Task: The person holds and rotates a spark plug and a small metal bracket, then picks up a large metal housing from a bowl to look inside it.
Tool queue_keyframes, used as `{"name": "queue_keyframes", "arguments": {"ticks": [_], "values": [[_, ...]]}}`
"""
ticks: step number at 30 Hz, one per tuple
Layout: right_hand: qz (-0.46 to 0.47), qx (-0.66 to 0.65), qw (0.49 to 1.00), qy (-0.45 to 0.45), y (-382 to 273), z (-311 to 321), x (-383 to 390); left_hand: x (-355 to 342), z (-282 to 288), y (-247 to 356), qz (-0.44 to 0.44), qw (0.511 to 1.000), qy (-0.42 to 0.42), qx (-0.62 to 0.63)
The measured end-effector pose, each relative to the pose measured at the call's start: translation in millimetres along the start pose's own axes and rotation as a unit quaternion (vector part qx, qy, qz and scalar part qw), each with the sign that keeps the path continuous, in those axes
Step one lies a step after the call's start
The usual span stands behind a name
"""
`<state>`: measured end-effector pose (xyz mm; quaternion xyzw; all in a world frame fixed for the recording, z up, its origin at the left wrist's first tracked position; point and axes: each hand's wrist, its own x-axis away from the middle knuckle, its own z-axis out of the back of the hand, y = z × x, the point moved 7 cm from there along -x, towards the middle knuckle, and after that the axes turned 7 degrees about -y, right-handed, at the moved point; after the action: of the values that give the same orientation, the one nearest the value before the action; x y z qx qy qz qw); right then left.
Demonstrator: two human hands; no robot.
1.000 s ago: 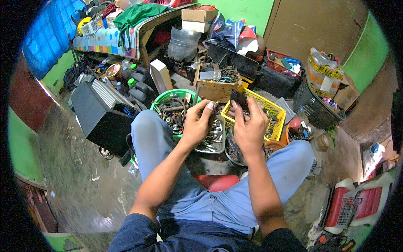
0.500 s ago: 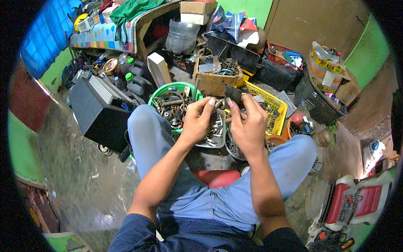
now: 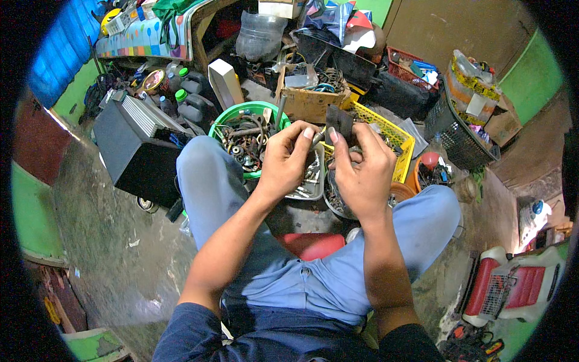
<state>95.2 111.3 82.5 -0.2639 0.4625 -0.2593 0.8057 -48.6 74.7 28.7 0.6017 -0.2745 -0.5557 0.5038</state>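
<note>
My left hand (image 3: 283, 158) is closed, pinching a small metal rod-like piece (image 3: 318, 136) between thumb and fingers. Facing it, my right hand (image 3: 365, 172) grips a dark, flat, roughly rectangular piece (image 3: 339, 122), possibly sandpaper; its kind is not certain. The two held pieces are close together, and I cannot tell whether they touch. Below and beyond my hands, a grey tray (image 3: 312, 188) of small metal parts sits between a green basin (image 3: 265, 107) of mixed hardware and a round container (image 3: 338, 208) of small dark parts, partly hidden by my right hand.
A yellow crate (image 3: 405, 158) and a wooden box (image 3: 306, 116) stand beyond my hands. At left is a black box-shaped case (image 3: 136, 157); at right, a black basket (image 3: 453, 136) and an orange container (image 3: 414, 179). Something red (image 3: 313, 245) lies between my legs.
My right hand has shifted slightly right with the dark flat piece, which now shows more of its face. My left hand has moved little and still pinches the metal piece.
</note>
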Motion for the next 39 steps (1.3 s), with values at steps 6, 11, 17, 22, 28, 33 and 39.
{"name": "queue_keyframes", "arguments": {"ticks": [6, 11, 17, 22, 28, 33, 39], "values": [[0.01, 0.003, 1.0, 0.029, -8, 3, -2, 0, 1, 4, -0.016, 1.0, 0.008, -0.024], [-0.029, 0.042, 0.999, 0.012, -3, 4, -2, 3, 1, 4, -0.018, 0.998, 0.017, -0.06], [-0.1, -0.055, 0.993, 0.013, 22, 4, 2, 5, -2, 12, -0.038, 0.992, 0.01, -0.118], [-0.209, -0.22, 0.953, -0.003, 18, 7, 4, 6, -1, 23, -0.108, 0.989, 0.047, -0.09], [-0.122, -0.114, 0.986, -0.006, 13, 7, 17, 10, -3, 26, -0.1, 0.994, 0.034, -0.04], [-0.144, -0.218, 0.965, 0.01, 15, 4, 21, 11, -5, 26, -0.126, 0.992, 0.022, -0.015], [-0.023, -0.125, 0.992, 0.004, 10, 13, 17, 10, -11, 28, -0.134, 0.991, -0.012, -0.007]]}}
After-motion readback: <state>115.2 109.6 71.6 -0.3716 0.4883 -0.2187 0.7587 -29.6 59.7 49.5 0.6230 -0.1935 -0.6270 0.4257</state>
